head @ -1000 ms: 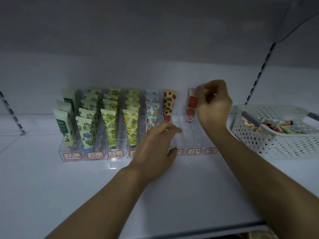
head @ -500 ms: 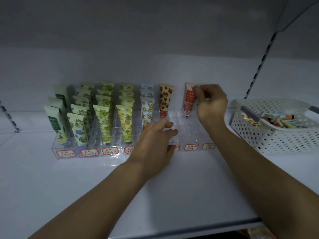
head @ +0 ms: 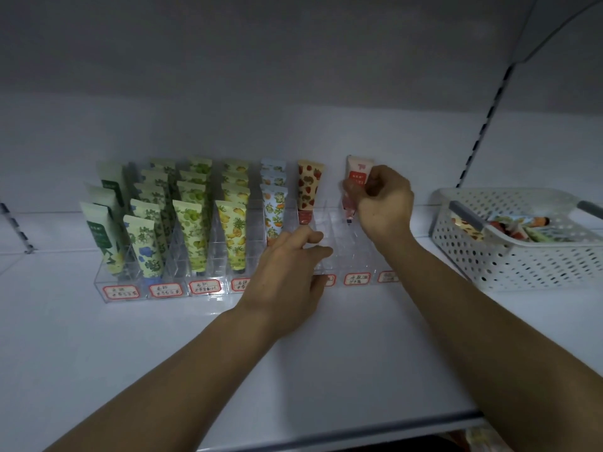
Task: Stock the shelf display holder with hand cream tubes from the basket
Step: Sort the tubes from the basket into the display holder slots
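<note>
A red tube [head: 357, 177] is pinched upright by the right hand [head: 383, 203] over the holder [head: 355, 256] at 12 o'clock; the left hand [head: 287, 275], fingers relaxed, is rested on the holder's front. The basket [head: 509, 256] is placed at 3 o'clock.

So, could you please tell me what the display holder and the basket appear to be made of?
The display holder looks like clear, glossy acrylic or similar hard plastic: the shelf and dividers show straight through its walls. The basket looks like white moulded plastic with a matt finish, its walls pierced by regular rows of holes; its handles look grey.
</note>
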`<state>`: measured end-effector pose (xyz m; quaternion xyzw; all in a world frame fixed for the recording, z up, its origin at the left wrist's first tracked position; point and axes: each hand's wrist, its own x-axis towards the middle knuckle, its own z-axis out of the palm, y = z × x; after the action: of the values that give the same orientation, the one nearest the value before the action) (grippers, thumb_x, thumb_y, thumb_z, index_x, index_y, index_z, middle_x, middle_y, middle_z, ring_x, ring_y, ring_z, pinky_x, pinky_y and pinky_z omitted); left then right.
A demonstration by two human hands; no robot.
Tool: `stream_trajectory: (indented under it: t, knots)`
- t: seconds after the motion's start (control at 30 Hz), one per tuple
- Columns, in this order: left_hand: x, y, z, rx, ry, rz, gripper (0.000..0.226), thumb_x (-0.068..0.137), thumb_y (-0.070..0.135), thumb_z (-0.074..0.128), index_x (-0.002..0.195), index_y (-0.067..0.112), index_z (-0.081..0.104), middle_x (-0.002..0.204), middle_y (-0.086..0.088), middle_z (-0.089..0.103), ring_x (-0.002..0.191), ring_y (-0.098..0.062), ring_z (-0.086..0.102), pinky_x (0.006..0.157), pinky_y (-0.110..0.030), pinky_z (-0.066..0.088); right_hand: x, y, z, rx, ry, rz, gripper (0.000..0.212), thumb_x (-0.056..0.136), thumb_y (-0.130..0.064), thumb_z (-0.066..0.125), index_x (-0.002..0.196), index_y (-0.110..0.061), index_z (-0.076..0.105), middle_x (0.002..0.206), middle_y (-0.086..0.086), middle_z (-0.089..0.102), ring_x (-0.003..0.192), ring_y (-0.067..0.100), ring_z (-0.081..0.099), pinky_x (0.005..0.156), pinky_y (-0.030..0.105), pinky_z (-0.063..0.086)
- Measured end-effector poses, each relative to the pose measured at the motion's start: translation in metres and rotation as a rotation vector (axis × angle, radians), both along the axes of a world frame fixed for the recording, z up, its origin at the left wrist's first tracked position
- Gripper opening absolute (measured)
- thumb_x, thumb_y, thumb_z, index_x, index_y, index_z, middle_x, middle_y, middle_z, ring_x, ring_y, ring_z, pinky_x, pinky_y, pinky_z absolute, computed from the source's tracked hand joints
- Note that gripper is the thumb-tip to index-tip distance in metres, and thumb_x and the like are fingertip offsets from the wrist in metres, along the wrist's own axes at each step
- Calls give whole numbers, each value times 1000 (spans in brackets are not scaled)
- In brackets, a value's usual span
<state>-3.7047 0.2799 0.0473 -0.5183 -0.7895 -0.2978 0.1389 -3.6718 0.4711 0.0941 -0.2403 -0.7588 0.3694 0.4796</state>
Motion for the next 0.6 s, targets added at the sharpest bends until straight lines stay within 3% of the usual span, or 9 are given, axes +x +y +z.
stream_trajectory:
  t: [0.1,0.17,0.27,0.33,0.4,0.47,0.6]
  knots:
    - [0,1,-1,15,21,6,45,86,17,76,129,18,68,134,1,57,122,-25,55,104,-43,49,3,6,19,-135,267,-7,7,92,-23,71,89,-22,64,86,-8,71,80,7,70,79,37,61]
    - [1,1,-1,11,26,13,45,88,19,74,132,20,66,137,4,55,124,-21,52,106,-39,47,6,11,34,-125,347,-3,9,91,-23,71,88,-27,64,87,-8,72,83,11,72,82,42,61]
    - [2,0,-3,26,28,20,45,87,18,74,131,21,67,137,4,54,120,-21,52,103,-41,49,2,4,23,-68,231,116,9,87,-23,76,89,-25,67,87,-5,74,83,15,74,80,46,61]
    - [2,1,-4,31,22,22,44,86,17,74,130,19,68,136,3,55,119,-22,53,101,-43,50,0,1,13,-26,118,138,14,85,-25,78,94,-23,67,88,-7,74,80,12,73,76,42,62]
    - [2,2,-6,42,18,24,44,85,15,76,128,18,69,135,1,57,118,-25,55,99,-45,51,-1,3,13,48,26,130,18,85,-28,80,97,-22,68,87,-10,72,74,0,70,71,23,60]
    - [1,2,-7,50,25,23,43,83,15,77,126,16,70,134,-2,58,116,-27,56,97,-47,52,1,3,14,137,-66,116,21,83,-30,81,98,-19,70,82,-14,69,68,-12,63,64,4,48]
    - [1,3,-7,57,28,25,44,82,14,79,125,15,71,132,-3,60,115,-29,57,95,-49,53,-1,0,13,214,-202,91,28,82,-36,81,97,-15,71,87,-5,73,74,6,68,67,14,50]
